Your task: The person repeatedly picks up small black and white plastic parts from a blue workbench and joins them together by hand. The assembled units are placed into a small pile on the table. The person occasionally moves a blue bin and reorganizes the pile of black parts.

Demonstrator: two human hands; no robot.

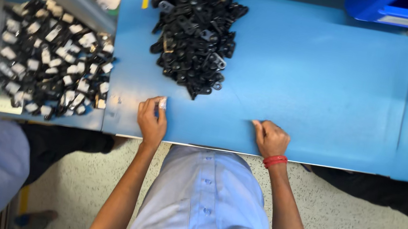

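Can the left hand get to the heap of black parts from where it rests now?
Probably yes: the left hand rests on the blue table just below the heap of black parts, with bare surface between.

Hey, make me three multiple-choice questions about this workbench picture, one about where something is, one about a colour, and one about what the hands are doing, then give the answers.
1. Where does the pile of black parts lie?
A. At the far side of the table, ahead of the left hand
B. On the floor
C. Under the right hand

2. What colour is the band on the right wrist?
A. Green
B. Red
C. White

3. What is the state of the two hands?
A. Both lifting a bin
B. One holding a tool
C. Both resting on the table with nothing in them

Answers: 1 A, the pile spreads over the blue table beyond the left hand. 2 B, it shows red. 3 C, left hand and right hand lie near the table's edge, nothing gripped.
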